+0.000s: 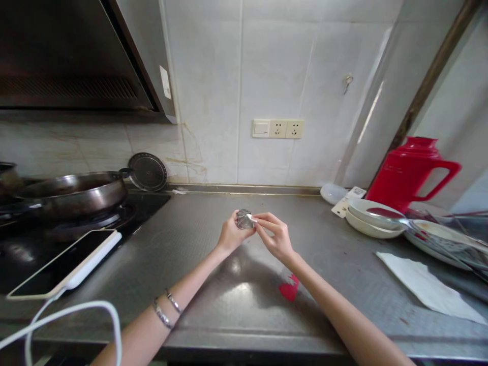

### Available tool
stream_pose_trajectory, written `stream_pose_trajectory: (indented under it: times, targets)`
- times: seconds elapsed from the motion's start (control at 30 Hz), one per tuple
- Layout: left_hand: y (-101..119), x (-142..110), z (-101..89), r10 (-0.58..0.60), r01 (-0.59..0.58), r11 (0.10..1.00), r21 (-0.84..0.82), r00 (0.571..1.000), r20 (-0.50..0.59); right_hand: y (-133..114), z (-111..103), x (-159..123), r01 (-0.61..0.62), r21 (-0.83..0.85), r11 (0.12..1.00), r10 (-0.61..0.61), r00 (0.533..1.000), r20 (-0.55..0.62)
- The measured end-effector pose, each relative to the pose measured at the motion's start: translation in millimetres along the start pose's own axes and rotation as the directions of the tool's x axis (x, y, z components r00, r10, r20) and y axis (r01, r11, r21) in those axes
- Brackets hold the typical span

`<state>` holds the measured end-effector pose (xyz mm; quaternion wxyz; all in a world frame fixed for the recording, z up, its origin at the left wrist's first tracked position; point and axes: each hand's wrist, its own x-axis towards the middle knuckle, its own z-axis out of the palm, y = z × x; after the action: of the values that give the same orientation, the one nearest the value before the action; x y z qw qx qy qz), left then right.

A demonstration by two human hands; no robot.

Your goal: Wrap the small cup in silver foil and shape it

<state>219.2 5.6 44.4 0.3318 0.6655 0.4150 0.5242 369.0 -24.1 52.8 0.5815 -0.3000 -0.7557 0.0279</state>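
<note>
My left hand (229, 235) is closed around a small, round, shiny grey object (243, 219), which looks like a glass or a foil-like cup; the picture is too coarse to tell. Its round top faces up toward me. From the right, my right hand (277, 235) pinches a small white piece (250, 217) against that top, and its thumb and forefinger press together there. Both hands meet above the middle of the steel counter (206, 218). Below them a red torn scrap (290, 288) lies on the counter, by my right forearm.
At left, a pan (76, 195) sits on the black stove near a round dark lid (148, 172); a phone (63, 264) with a white cable stands closer. A red thermos jug (412, 173), stacked bowls (375, 218), plates (438, 234) and a white paper (427, 284) occupy the right.
</note>
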Motion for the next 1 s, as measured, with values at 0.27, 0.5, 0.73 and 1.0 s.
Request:
stream_pose_trajectory:
  times: [0.27,0.5,0.73,1.0]
  targets:
    - [-8,4,-3.9,0.046,-0.046,0.999,0.018,0.999,0.022,-6,-4,2,0.184,-0.028,0.982,-0.181,0.980,0.087]
    - [-10,3,1.4,0.013,-0.013,1.000,0.002,0.999,0.039,1,-6,5,-0.016,-0.057,0.998,0.011,0.997,-0.081]
    - [-11,-2,6.1,-0.008,0.012,0.999,-0.038,0.994,0.106,3,-1,2,-0.002,-0.049,0.999,0.000,1.000,-0.024]
    - [-16,3,2.2,-0.005,0.013,0.997,-0.081,0.996,0.093,-2,-1,-1,0.095,-0.049,0.994,-0.094,0.995,0.025]
